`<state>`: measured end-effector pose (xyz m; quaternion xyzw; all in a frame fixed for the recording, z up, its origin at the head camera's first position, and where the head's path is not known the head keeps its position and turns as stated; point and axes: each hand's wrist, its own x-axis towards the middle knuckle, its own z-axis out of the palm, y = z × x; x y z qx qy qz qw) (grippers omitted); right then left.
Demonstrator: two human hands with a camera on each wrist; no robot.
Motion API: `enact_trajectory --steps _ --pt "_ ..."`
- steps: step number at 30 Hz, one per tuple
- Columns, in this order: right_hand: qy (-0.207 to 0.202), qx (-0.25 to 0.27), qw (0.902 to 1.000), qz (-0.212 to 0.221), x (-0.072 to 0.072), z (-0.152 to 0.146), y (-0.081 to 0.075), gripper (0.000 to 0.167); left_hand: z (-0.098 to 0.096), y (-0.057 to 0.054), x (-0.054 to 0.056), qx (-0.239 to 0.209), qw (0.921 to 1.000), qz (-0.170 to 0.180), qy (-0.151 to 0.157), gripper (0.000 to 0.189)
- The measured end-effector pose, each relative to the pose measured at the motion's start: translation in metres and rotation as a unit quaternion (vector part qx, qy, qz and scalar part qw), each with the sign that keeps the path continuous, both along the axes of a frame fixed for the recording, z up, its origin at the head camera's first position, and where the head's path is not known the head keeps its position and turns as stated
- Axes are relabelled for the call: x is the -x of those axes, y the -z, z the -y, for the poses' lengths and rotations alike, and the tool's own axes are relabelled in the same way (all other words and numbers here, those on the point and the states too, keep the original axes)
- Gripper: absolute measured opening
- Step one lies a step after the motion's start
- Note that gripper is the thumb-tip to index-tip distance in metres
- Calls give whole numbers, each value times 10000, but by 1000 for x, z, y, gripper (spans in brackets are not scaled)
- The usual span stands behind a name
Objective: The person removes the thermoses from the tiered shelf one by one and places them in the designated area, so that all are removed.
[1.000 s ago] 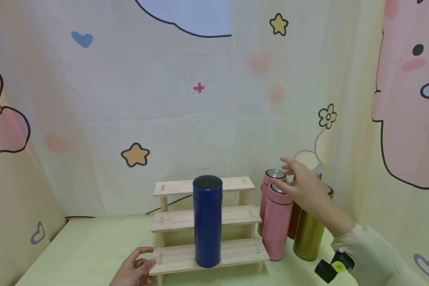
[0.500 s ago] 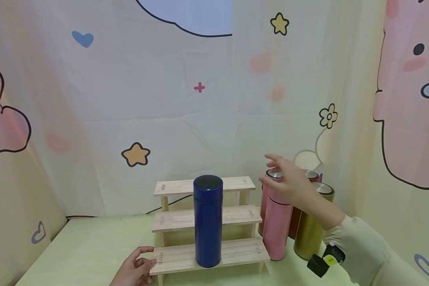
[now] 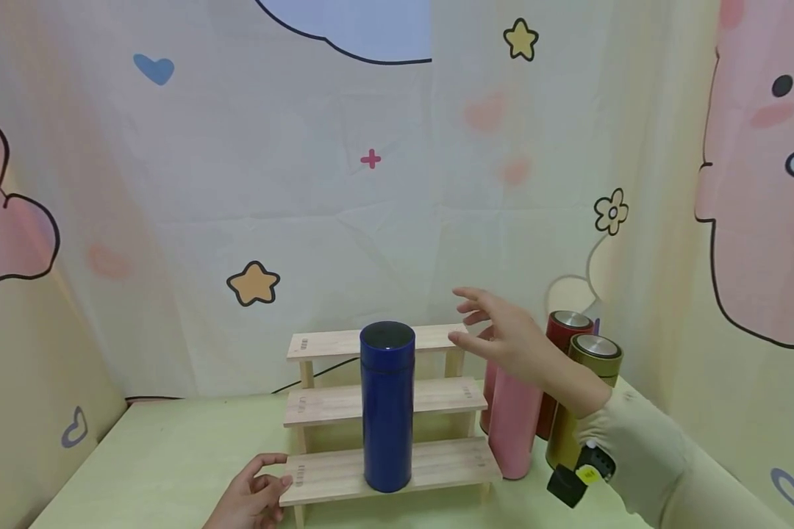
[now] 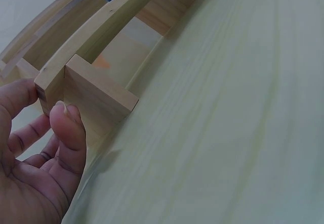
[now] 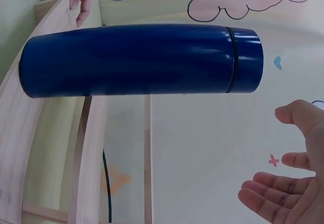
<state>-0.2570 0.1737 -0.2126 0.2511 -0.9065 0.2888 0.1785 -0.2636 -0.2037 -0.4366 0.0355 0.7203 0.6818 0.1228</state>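
A blue thermos flask (image 3: 388,419) stands upright on the lowest tier of a three-step wooden display stand (image 3: 450,461). At the left end of that tier my left hand (image 3: 246,494) grips the board's corner between thumb and curled fingers; the left wrist view shows the thumb (image 4: 68,128) close at the board's end. My right hand (image 3: 509,338) hovers with spread, slightly bent fingers over the right end of the top tier, holding nothing. In the right wrist view the fingers (image 5: 273,193) point toward the flask's lid, with a gap between.
Right of the stand is a cluster of flasks: a pink one (image 3: 514,426), another pinkish one partly hidden behind it, a red one (image 3: 572,330) and a gold one (image 3: 595,356). A cloth backdrop with printed stars (image 3: 254,283) rises behind the pale green table (image 3: 192,448).
My right hand has moved left from above the pink flasks to the right end of the top tier. The left hand, blue flask and stand have stayed put.
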Motion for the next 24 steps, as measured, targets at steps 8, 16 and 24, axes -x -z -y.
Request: enact_trajectory --steps 8,16,24 --pt "-493 183 9983 257 3 10 4 66 0 0 1 31 10000 -37 62 61" --pt "-915 214 9947 412 7 18 13 71 -1 -2 1 66 9999 -108 99 61" --pt "-1110 310 9910 679 8 31 18 75 -1 -3 -1 101 9998 -113 90 62"
